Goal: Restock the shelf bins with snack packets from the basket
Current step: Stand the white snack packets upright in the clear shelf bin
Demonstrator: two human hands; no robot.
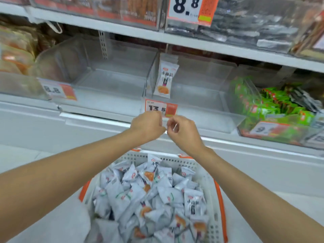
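Just in front of the curled fingers [172, 120] of the right hand [184, 131], and touching or nearly touching the knuckles of the left hand [147, 125], an orange-and-white price tag [157, 107] is seen on the front lip of a clear shelf bin [210, 118]. The fingers of both hands are drawn in, and the two hands are held close together, almost meeting. Whether anything small is pinched between them cannot be told through the blur. No snack packet is seen in either hand.

Beyond the fingers and a little above them, a single white packet [164, 79] is stood upright against the bin's clear divider. The rest of that bin, and the clear bin [108, 81] to the left of the hands, look bare. Further right of the fingers, a bin of green packets [273, 106] is filled.

Well below the hands, between the forearms, the snack packets [149, 195] are heaped loosely in a white basket [206, 174] with orange trim.

It is judged that filling has barely begun. The step would be done well if the hands were brought down to the heap, several packets gathered at once, and these set upright, faces forward, behind the standing packet, with the tag left uncovered.
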